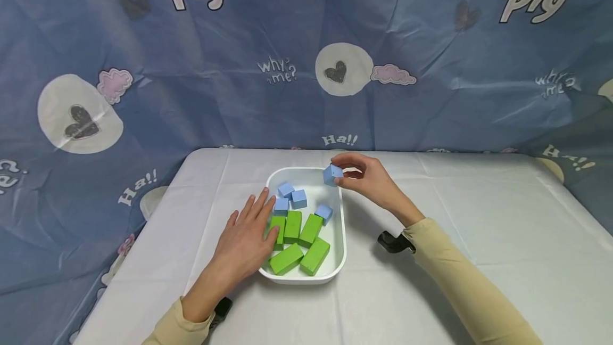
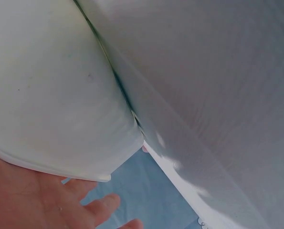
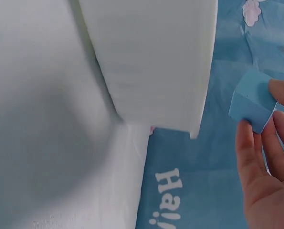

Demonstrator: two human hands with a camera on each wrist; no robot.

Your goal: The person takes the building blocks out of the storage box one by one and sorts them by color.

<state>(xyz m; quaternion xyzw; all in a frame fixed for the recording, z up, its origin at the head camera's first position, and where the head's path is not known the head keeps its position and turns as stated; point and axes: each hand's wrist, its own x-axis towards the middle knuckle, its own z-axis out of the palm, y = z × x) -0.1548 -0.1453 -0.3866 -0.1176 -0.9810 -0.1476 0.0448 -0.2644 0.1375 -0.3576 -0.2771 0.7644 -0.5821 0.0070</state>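
Observation:
A light blue cube (image 1: 332,175) is pinched between the thumb and fingers of my right hand (image 1: 366,177), over the far right corner of a white tray (image 1: 342,249). In the right wrist view the same blue cube (image 3: 254,100) shows beyond the tray's outer wall (image 3: 156,62). My left hand (image 1: 246,241) lies with fingers extended across the tray's left rim, its thumb overlapping a green block (image 1: 278,228). Inside the tray are several green blocks (image 1: 315,256) in the near half and several blue cubes (image 1: 299,199) farther back. The left wrist view has the left hand (image 2: 51,202) against the tray's outside.
The tray stands on a table with a white cloth (image 1: 431,201). Behind the table hangs a blue printed curtain (image 1: 239,111). Dark straps (image 1: 395,242) show at both wrists, below the beige sleeves (image 1: 460,281).

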